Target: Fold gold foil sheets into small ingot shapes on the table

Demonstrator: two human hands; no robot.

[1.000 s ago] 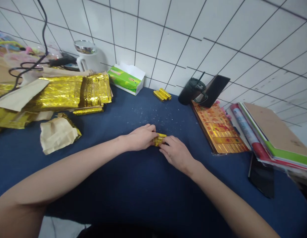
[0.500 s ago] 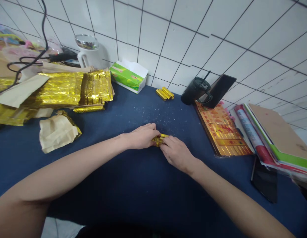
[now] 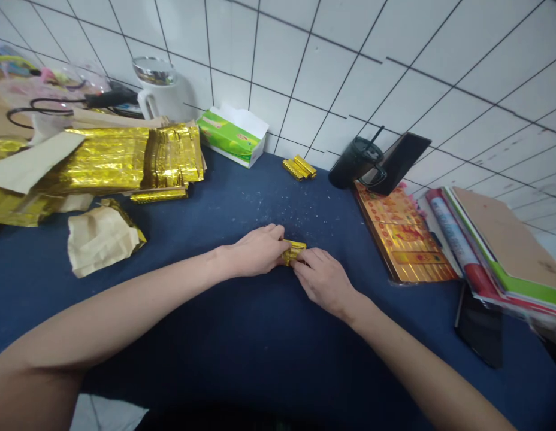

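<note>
On the dark blue tablecloth [image 3: 206, 353], a small folded piece of gold foil paper [image 3: 293, 252] sits between my two hands. My left hand [image 3: 256, 251] pinches its left end, and my right hand [image 3: 323, 282] presses on its right end with the fingertips. The fingers hide part of the fold. Beyond my hands lie several small folded gold foil bars [image 3: 298, 168]. A tall stack of gold foil sheets [image 3: 170, 155] stands at the far left, well out of reach of my fingers.
Crumpled tan paper [image 3: 100, 239] lies left of my arms. Along the tiled wall [image 3: 323, 66] stand a white mug [image 3: 161, 90], a green tissue box [image 3: 230, 136] and a black tumbler [image 3: 355, 161]. Printed gold-red sheets [image 3: 401, 236], books [image 3: 502, 251] and a black phone [image 3: 479, 323] lie right.
The gold foil piece has turned slightly in my fingers and shifted a little right. My hands have moved only slightly, and the whole scene has shifted a little with my head.
</note>
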